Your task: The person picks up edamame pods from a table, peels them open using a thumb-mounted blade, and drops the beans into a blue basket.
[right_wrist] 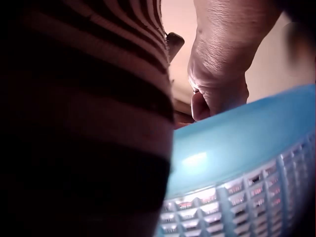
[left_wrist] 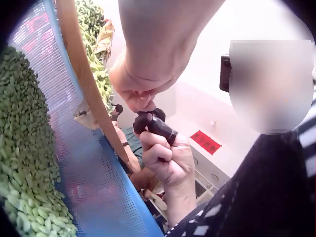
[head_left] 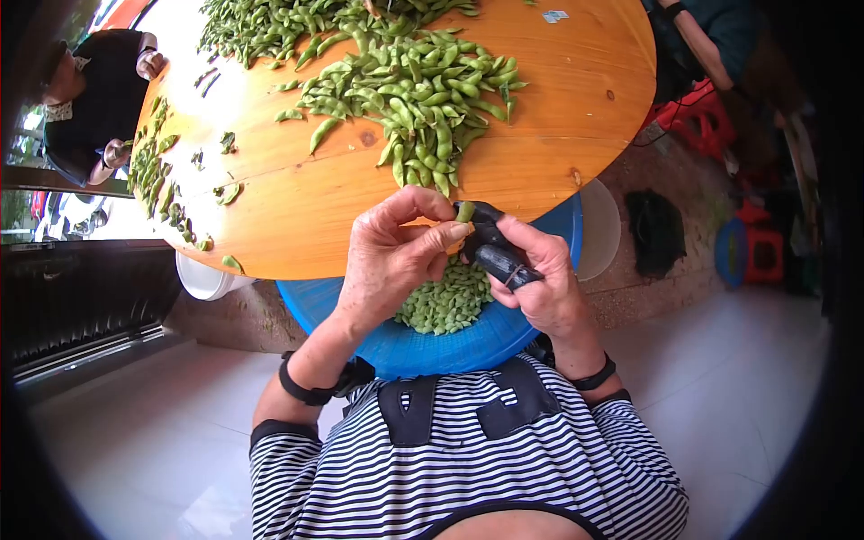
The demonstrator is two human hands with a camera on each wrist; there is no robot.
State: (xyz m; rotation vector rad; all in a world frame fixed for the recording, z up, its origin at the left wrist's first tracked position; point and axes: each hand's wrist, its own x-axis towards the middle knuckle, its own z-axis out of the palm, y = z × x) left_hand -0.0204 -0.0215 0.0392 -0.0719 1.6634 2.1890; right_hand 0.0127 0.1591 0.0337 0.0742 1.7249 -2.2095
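Observation:
In the head view my left hand [head_left: 391, 243] pinches a green soybean pod [head_left: 465, 211] between thumb and fingers. Against the pod's other side, my right hand [head_left: 551, 286] grips with fingertips in black covers [head_left: 500, 264], one tied round with a thin band. The left wrist view shows the right hand's fingers curled below the covers, meeting the left fingertips; the pod is hidden there. Beneath both hands a blue mesh basket [head_left: 310, 315] holds a heap of shelled green soybeans [head_left: 443, 310].
A round wooden table [head_left: 558, 117] reaches over the basket's far side. Piled pods [head_left: 432, 99] lie on it, with loose pods [head_left: 155, 184] along its left edge. Another person [head_left: 94, 99] sits at the left. White buckets [head_left: 205, 277] stand under the table. Red stools [head_left: 697, 117] are at the right.

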